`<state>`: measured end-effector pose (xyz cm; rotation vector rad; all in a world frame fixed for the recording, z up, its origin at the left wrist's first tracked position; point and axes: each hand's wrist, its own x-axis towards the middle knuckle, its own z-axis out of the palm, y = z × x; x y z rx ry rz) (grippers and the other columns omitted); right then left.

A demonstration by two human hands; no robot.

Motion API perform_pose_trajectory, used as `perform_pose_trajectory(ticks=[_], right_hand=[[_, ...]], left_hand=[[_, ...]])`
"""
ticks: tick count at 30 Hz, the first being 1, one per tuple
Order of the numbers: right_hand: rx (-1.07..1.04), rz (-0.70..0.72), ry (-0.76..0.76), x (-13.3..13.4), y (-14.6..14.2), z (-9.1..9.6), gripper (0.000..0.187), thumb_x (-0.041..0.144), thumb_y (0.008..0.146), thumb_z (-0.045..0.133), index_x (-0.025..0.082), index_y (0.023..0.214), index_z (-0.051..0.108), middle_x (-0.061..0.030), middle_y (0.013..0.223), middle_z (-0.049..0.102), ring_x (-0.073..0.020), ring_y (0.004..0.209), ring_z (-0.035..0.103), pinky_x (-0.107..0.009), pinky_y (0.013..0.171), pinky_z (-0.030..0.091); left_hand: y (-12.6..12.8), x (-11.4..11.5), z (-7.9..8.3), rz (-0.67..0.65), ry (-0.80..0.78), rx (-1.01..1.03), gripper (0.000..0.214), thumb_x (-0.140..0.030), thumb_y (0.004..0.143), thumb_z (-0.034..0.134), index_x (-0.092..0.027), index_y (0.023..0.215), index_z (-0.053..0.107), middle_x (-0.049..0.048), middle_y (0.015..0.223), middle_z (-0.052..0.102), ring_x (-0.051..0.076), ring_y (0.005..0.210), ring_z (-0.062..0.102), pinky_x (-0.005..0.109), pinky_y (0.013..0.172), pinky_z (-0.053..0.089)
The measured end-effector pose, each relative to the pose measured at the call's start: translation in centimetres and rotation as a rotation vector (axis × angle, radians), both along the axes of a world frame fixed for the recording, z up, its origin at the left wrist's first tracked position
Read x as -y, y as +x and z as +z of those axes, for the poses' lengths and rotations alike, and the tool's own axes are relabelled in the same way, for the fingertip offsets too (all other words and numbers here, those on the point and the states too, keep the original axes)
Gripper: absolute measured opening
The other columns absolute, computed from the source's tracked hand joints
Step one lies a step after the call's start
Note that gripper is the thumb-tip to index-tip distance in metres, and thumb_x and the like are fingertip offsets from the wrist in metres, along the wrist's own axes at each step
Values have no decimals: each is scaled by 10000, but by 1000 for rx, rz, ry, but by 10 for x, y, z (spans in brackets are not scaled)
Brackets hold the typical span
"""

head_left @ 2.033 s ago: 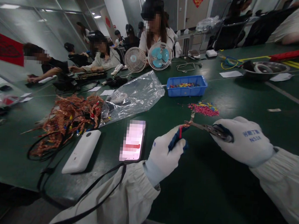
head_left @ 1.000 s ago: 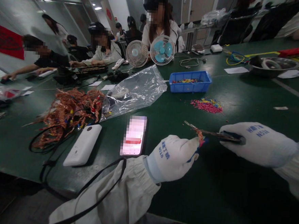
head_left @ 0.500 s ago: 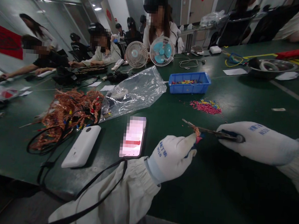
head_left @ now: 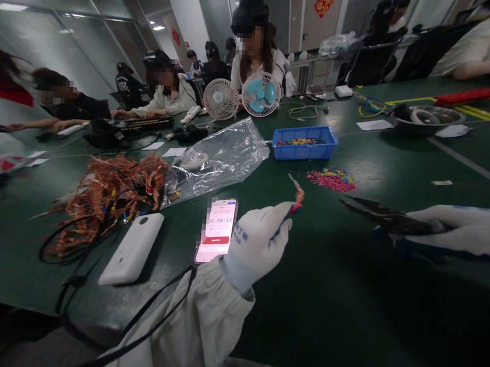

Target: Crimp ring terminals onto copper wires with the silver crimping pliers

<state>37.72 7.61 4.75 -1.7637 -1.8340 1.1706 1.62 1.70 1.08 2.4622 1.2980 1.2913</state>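
Note:
My left hand (head_left: 260, 243), in a white glove, pinches a short piece of copper wire (head_left: 299, 194) over the middle of the table. The wire's bare strands point up and away, and its red part shows at my fingertips. On the right, my gloved right hand (head_left: 472, 228) is closed around dark-jawed pliers (head_left: 387, 217). Their jaws point left, spread apart with nothing between them, and are clear of the wire. Just beyond the hands lies a small pile of pink, yellow and blue bits (head_left: 333, 180). A lit phone (head_left: 216, 240) lies beside my left wrist.
A blue bin (head_left: 303, 152) with coloured bits stands behind the pile. To the left are a clear plastic bag (head_left: 230, 157), a tangle of copper wires (head_left: 101, 196), a white power bank (head_left: 133, 248) and a black cable (head_left: 148, 305). Two fans (head_left: 260, 94) and several people are across the table.
My hands have moved apart: the left went left with the copper wire, the right went right with the pliers. The plier jaws now stand apart, away from the wire.

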Motion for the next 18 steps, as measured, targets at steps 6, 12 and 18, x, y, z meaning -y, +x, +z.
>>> perform_pose_trajectory(ticks=[6, 12, 18], right_hand=[[-694, 178, -512, 9, -67, -23, 498, 547, 840, 746, 248, 1238, 738, -103, 1131, 811, -233, 906, 769, -320, 655, 592], [-1018, 268, -588, 9, -159, -61, 411, 465, 899, 627, 181, 1163, 765, -127, 1118, 808, -266, 1043, 750, -479, 998, 570], [-994, -64, -241, -50, -159, -66, 437, 479, 827, 707, 221, 1175, 763, -54, 1016, 798, -238, 1012, 731, -412, 997, 569]], left_hand=[[9, -1, -6, -15, -441, 737, 319, -326, 1041, 605, -176, 1299, 720, 49, 870, 742, 170, 747, 707, 284, 670, 603], [17, -1, 1, 101, -497, 1068, 424, -449, 895, 799, -169, 1207, 741, 21, 807, 725, 179, 773, 721, 292, 702, 621], [11, -5, 1, 124, -469, 1038, 377, -421, 914, 766, -174, 1193, 712, 27, 849, 743, 172, 792, 735, 271, 675, 607]])
